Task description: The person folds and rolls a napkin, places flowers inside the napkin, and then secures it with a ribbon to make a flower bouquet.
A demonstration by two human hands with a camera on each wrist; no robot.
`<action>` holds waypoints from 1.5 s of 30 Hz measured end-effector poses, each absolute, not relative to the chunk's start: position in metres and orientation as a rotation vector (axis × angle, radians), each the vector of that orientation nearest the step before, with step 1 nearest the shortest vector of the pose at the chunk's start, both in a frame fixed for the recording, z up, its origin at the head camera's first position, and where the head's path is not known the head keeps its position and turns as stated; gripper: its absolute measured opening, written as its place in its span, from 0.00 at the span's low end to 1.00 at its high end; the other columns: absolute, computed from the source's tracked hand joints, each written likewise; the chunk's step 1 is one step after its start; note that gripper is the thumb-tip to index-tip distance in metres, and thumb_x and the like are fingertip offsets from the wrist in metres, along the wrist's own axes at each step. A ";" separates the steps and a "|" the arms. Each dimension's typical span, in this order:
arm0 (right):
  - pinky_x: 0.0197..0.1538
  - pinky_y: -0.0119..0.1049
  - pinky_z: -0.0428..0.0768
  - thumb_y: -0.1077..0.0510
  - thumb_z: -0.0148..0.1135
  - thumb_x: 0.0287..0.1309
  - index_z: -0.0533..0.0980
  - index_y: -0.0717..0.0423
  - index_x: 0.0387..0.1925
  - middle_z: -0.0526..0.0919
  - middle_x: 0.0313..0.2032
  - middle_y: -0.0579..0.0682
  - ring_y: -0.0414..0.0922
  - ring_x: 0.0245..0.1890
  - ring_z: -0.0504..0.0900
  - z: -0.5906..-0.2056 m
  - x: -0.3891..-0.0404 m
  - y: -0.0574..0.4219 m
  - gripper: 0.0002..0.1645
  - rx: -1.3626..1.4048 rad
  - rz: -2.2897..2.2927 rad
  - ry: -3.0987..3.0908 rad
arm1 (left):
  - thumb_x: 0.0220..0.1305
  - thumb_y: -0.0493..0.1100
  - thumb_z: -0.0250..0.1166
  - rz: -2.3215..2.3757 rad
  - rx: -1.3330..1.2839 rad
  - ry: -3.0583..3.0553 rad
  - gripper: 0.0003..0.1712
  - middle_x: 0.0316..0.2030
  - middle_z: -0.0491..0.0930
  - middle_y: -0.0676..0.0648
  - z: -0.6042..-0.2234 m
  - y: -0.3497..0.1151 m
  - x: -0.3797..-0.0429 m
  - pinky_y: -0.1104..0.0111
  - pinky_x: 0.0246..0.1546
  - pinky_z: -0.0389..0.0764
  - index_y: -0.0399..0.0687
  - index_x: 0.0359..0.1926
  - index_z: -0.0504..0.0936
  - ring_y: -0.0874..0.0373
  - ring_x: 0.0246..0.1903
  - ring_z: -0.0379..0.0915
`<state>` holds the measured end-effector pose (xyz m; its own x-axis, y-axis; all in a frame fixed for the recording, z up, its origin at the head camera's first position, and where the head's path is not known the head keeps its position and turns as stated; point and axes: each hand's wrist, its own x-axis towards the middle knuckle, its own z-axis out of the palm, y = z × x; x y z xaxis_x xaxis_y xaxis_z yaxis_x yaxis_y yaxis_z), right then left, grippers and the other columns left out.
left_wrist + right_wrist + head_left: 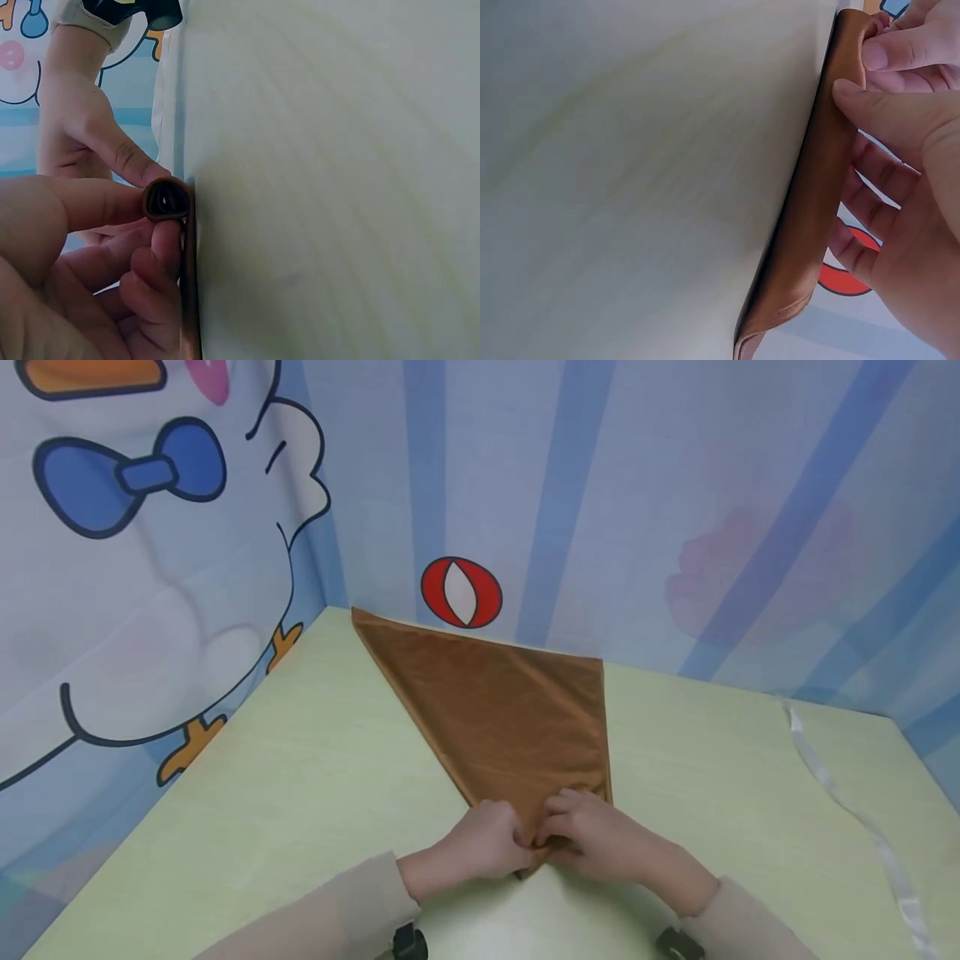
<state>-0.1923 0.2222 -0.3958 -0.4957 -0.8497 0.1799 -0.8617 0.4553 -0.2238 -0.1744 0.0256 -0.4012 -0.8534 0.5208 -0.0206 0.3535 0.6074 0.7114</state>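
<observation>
A brown cloth (pixel 502 710) lies spread on the pale table, wide at the far end and narrowing toward me. Its near end is turned into a small roll, whose open spiral end (pixel 166 199) shows in the left wrist view. My left hand (pixel 491 837) pinches the roll at its left end between thumb and fingers. Beside it, my right hand (pixel 600 837) pinches the rolled edge further right. In the right wrist view, the right thumb (pixel 877 109) lies on the brown roll (pixel 814 202), with the fingers behind it.
The pale green-yellow table (pixel 315 760) meets a printed fabric wall with a cartoon bird (pixel 150 585) at left and a red ball print (pixel 461 592) behind the cloth. A white ribbon (pixel 855 810) runs along the table's right side.
</observation>
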 end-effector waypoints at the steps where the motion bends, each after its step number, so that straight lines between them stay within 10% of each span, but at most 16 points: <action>1: 0.44 0.35 0.73 0.58 0.70 0.53 0.83 0.47 0.34 0.78 0.34 0.38 0.36 0.35 0.73 -0.396 -0.193 0.221 0.05 1.562 0.439 -2.634 | 0.54 0.42 0.71 1.075 0.723 2.616 0.34 0.04 0.52 0.62 -0.401 0.025 -0.174 0.79 0.10 0.46 0.56 0.03 0.59 0.72 0.07 0.44; 21: 0.44 0.37 0.73 0.64 0.69 0.51 0.82 0.47 0.33 0.79 0.36 0.38 0.38 0.38 0.74 -0.396 -0.207 0.215 0.09 1.552 0.447 -2.648 | 0.48 0.40 0.71 1.065 0.649 2.747 0.20 0.11 0.63 0.60 -0.394 0.019 -0.178 0.77 0.15 0.57 0.51 0.12 0.68 0.69 0.13 0.57; 37: 0.44 0.35 0.78 0.62 0.68 0.54 0.82 0.50 0.34 0.80 0.35 0.42 0.40 0.38 0.78 -0.393 -0.214 0.207 0.05 1.507 0.474 -2.649 | 0.53 0.41 0.69 1.006 0.688 2.817 0.31 0.06 0.50 0.62 -0.398 0.013 -0.183 0.77 0.13 0.48 0.54 0.06 0.58 0.69 0.10 0.45; 45: 0.43 0.35 0.77 0.65 0.68 0.53 0.83 0.53 0.36 0.80 0.35 0.43 0.41 0.38 0.77 -0.394 -0.218 0.206 0.08 1.517 0.437 -2.627 | 0.50 0.40 0.70 1.040 0.581 2.841 0.18 0.10 0.63 0.59 -0.395 0.009 -0.187 0.75 0.15 0.59 0.50 0.11 0.71 0.67 0.13 0.58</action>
<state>-0.2181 0.2065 -0.3936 -0.5075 -0.8365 0.2067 -0.8584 0.4699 -0.2059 -0.1866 0.0095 -0.3954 -0.9270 0.3683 0.0708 0.3270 0.7013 0.6335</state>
